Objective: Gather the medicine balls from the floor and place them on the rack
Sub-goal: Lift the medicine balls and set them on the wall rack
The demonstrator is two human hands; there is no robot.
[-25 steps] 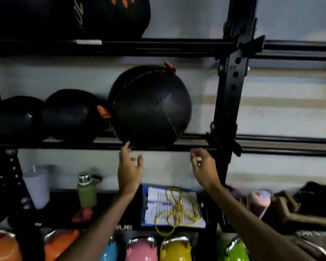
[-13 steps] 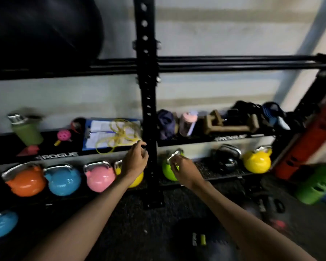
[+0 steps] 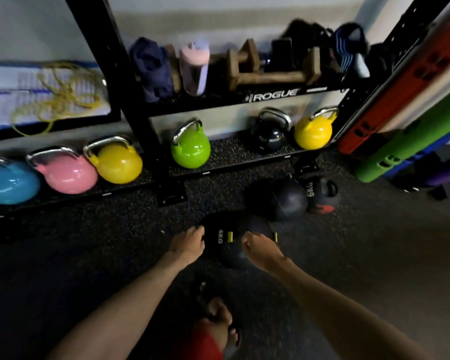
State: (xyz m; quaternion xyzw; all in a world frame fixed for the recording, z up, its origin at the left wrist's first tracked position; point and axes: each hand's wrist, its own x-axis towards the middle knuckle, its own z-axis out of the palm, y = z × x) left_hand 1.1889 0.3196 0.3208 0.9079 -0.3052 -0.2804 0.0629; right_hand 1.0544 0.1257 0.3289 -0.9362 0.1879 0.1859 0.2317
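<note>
A black medicine ball [image 3: 231,252] with yellow-green marks and a "6KG" print rests on the dark rubber floor right in front of me. My left hand [image 3: 190,244] is at its left side, fingertips against it. My right hand [image 3: 260,248] reaches over its upper right with the fingers curled down. Neither hand has lifted it. Two more dark medicine balls lie behind it: a plain one [image 3: 283,201] and one marked "6KG" with a red patch [image 3: 322,196]. The black rack [image 3: 133,107] stands beyond them; its upper shelves are out of view.
Coloured kettlebells line the rack's bottom shelf: blue [image 3: 9,181], pink [image 3: 68,174], yellow [image 3: 118,162], green [image 3: 190,148], black [image 3: 269,137]. Red and green pads [image 3: 390,141] lean at the right. My foot [image 3: 218,323] is below the ball.
My view has swung down from the rack shelf with its balls to the floor. Both hands have dropped from the shelf to the medicine ball on the floor.
</note>
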